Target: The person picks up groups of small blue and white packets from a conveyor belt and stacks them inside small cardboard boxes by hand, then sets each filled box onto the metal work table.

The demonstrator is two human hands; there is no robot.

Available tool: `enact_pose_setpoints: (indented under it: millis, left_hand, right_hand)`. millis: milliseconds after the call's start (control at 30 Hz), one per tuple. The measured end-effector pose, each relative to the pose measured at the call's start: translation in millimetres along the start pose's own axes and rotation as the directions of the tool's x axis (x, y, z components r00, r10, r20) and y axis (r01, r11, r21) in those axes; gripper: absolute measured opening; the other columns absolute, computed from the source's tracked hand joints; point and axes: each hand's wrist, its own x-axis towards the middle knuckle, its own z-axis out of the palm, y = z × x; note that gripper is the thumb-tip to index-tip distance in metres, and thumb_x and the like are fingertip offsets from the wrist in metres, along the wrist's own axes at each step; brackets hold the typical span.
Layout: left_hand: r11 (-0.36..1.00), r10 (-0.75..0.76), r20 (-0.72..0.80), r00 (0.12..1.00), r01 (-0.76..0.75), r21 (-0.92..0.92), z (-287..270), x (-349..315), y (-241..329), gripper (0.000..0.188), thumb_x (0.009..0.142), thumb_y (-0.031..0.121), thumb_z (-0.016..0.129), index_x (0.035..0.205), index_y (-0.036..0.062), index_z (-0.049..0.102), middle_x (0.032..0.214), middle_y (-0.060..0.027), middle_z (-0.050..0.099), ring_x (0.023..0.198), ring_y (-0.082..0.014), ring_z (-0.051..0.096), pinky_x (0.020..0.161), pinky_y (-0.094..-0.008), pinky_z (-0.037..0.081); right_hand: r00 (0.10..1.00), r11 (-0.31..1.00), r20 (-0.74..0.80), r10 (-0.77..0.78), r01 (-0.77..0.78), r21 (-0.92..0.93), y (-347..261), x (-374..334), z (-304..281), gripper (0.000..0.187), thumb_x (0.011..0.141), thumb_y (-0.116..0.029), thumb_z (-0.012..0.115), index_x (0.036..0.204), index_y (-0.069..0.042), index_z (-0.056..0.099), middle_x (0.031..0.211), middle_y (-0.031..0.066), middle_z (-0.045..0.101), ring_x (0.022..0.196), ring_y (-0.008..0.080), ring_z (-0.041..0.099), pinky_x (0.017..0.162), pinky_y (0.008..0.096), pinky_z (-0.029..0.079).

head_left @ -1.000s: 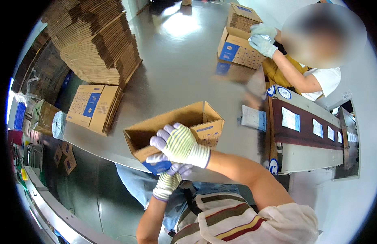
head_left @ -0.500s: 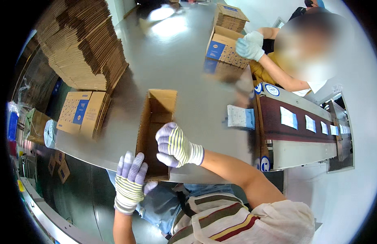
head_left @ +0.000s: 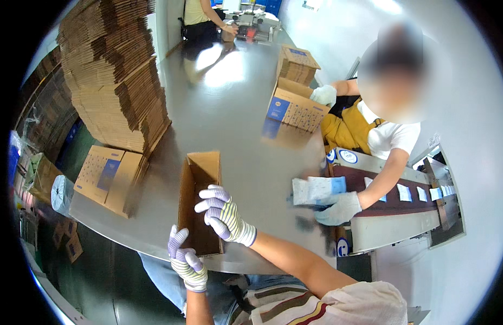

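An open, narrow cardboard box [head_left: 204, 167] stands upright on the metal table in front of me; its visible inside is bare brown card. My right hand [head_left: 227, 218], in a striped glove with purple fingertips, hovers over the box's right side with fingers apart and nothing in them. By the near left corner of the box is my left hand [head_left: 188, 264], gloved alike, its fingers loosely bent and spread. Whether it touches the card I cannot tell. To the right, a co-worker's gloved hand [head_left: 341, 209] is at white-and-blue packets [head_left: 316, 189] on the table.
A tall stack of flattened cartons [head_left: 113, 81] rises at the left, with printed flat cartons [head_left: 108, 179] before it. The co-worker's other hand [head_left: 323, 96] reaches into a printed box [head_left: 297, 105]. A conveyor belt [head_left: 389, 189] carries several packets at the right.
My view has tilted, so the table sits lower in it. My right hand has loosened from a curled shape. The co-worker's one hand has come from the far box to the packets.
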Motion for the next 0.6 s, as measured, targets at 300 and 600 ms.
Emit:
enact_pose_setpoints:
  millis: [300,600]
  left_hand:
    - [1.0,0.007,0.058,0.998,-0.008,0.022,-7.8,-1.9,-1.8,0.04,0.101,0.032,0.037,0.074,0.002,0.044,0.117,-0.0223,0.056,0.121,-0.041,0.048,0.097,-0.0466,0.039]
    - [0.996,0.047,0.078,0.996,-0.053,0.073,-11.2,-0.6,1.9,0.041,0.101,0.034,0.034,0.079,0.0015,0.046,0.121,-0.0231,0.055,0.12,-0.0395,0.049,0.093,-0.0436,0.042]
  right_hand:
    - [0.999,1.0,0.024,-0.023,0.024,-0.012,3.9,-6.0,1.6,0.021,0.082,-0.021,0.051,0.066,-0.008,0.055,0.091,0.0059,0.067,0.109,0.0303,0.054,0.106,0.0485,0.034]
    - [0.999,1.0,0.045,0.005,-0.005,0.008,1.3,-2.0,2.2,0.029,0.084,-0.025,0.049,0.061,-0.008,0.055,0.09,0.0059,0.066,0.107,0.0297,0.055,0.105,0.0486,0.035]
